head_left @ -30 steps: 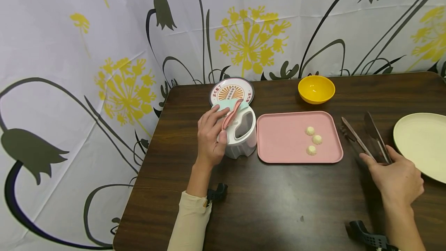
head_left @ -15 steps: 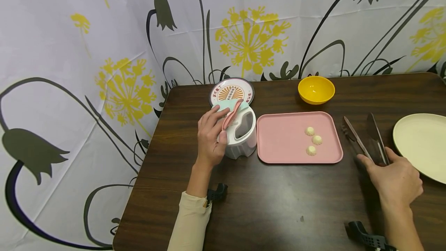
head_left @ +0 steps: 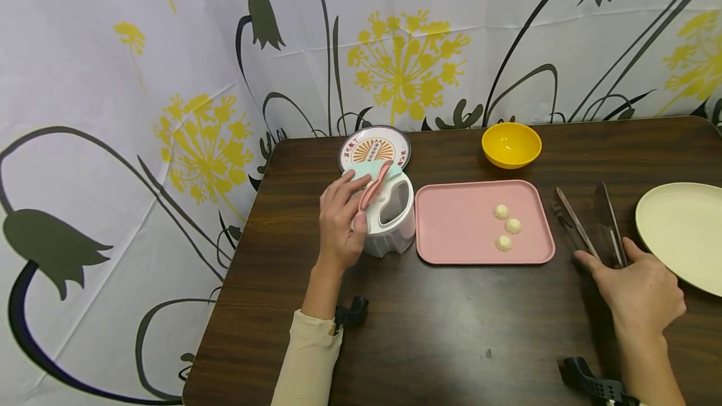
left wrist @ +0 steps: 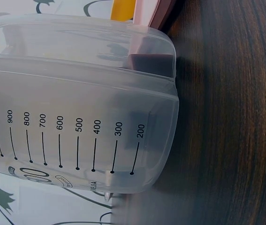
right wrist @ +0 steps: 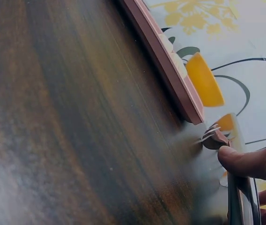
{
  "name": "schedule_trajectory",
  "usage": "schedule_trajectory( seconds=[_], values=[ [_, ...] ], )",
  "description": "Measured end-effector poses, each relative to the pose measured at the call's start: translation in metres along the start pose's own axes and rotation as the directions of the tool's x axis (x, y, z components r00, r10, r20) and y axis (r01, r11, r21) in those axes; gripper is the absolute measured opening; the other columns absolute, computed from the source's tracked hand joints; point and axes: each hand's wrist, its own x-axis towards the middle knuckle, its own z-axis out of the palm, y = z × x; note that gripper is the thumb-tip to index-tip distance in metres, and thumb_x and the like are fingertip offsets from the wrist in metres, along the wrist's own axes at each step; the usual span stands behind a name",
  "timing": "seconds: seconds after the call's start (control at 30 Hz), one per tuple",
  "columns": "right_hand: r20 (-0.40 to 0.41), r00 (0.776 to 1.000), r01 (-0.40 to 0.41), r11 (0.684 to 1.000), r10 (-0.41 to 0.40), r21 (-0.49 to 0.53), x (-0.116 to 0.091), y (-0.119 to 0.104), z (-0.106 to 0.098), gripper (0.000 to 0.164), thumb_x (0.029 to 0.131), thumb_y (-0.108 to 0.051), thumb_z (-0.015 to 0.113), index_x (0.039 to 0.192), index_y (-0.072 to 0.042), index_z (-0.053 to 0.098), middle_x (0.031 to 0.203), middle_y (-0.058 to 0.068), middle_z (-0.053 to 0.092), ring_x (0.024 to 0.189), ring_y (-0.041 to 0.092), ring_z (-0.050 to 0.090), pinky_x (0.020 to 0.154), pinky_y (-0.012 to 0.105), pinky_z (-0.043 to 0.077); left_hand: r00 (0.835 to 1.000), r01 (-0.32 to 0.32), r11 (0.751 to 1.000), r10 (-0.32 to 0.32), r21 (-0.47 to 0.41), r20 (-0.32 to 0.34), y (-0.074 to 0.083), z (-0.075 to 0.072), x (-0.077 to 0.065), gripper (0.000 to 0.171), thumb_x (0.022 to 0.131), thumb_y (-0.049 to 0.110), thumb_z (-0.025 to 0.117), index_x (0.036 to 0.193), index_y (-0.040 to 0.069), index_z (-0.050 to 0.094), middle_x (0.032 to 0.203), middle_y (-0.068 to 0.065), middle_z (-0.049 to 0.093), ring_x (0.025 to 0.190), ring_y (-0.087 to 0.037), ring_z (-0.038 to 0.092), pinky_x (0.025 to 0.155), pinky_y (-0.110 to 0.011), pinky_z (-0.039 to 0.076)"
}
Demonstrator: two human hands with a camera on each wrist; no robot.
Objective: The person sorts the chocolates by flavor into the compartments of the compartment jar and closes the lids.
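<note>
In the head view my left hand (head_left: 341, 224) grips the top of a lidded measuring jug (head_left: 390, 242), with thumb and fingers at its pink handle (head_left: 375, 187). The jug stands upright on the table; its clear side (left wrist: 114, 108) carries printed volume marks. My right hand (head_left: 643, 290) holds a fork (head_left: 578, 224) and a table knife (head_left: 612, 221) side by side, pointing away from me. In the right wrist view the thumb (right wrist: 238, 161) presses against the fork (right wrist: 215, 138).
Right of the jug lies a pink tray (head_left: 451, 224) with three small cream-coloured pieces (head_left: 513, 225). A yellow bowl (head_left: 511, 146) stands behind it. A printed plate (head_left: 375, 146) sits behind the jug, a cream plate (head_left: 682, 237) at the right. A patterned cloth (head_left: 406, 67) hangs behind the table (head_left: 429, 331).
My right hand has shifted very slightly, and the tips of the fork and knife have moved a little. The left hand and the jug stay in place.
</note>
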Motion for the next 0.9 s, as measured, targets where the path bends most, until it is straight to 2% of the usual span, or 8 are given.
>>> schedule_trajectory(
  seconds=[0.43, 0.6, 0.73, 0.9],
  values=[
    [0.046, 0.999, -0.012, 1.0, 0.013, -0.019, 0.001, -0.001, -0.002, 0.097, 0.072, -0.072, 0.068, 0.147, -0.016, 0.043, 0.133, 0.036, 0.046, 0.105, 0.061, 0.048, 0.074, 0.067, 0.037, 1.0, 0.002, 1.0, -0.002, -0.002, 0.001, -0.001, 0.0, 0.0, 0.058, 0.093, 0.04, 0.03, 0.105, 0.007, 0.075, 0.125, -0.006, 0.064, 0.129, -0.029, 0.047, 0.107, -0.053, 0.028],
    [0.044, 0.999, -0.003, 1.0, 0.003, 0.001, 0.0, -0.002, -0.005, 0.096, 0.073, -0.072, 0.066, 0.147, -0.017, 0.043, 0.14, 0.029, 0.044, 0.11, 0.06, 0.046, 0.08, 0.069, 0.035, 1.0, 0.002, 1.0, -0.002, -0.005, 0.001, -0.001, 0.001, -0.001, 0.057, 0.093, 0.04, 0.03, 0.105, 0.007, 0.075, 0.125, -0.006, 0.064, 0.129, -0.029, 0.047, 0.108, -0.051, 0.027],
    [-0.019, 0.999, 0.035, 0.998, -0.034, 0.046, -0.001, -0.003, -0.008, 0.089, 0.074, -0.067, 0.07, 0.145, -0.018, 0.049, 0.137, 0.023, 0.052, 0.111, 0.058, 0.048, 0.08, 0.069, 0.035, 1.0, 0.005, 1.0, -0.005, -0.003, 0.002, -0.001, 0.0, -0.001, 0.057, 0.093, 0.04, 0.03, 0.105, 0.007, 0.075, 0.125, -0.005, 0.064, 0.13, -0.029, 0.047, 0.108, -0.051, 0.027],
    [-0.116, 0.983, 0.149, 0.986, -0.139, 0.075, -0.002, -0.008, -0.014, 0.08, 0.074, -0.058, 0.075, 0.142, -0.02, 0.053, 0.125, 0.021, 0.062, 0.106, 0.054, 0.053, 0.072, 0.068, 0.036, 1.0, 0.002, 1.0, -0.002, -0.002, -0.001, 0.0, 0.0, 0.0, 0.055, 0.092, 0.038, 0.031, 0.105, 0.007, 0.075, 0.125, -0.006, 0.064, 0.129, -0.03, 0.047, 0.106, -0.055, 0.029]
  ],
)
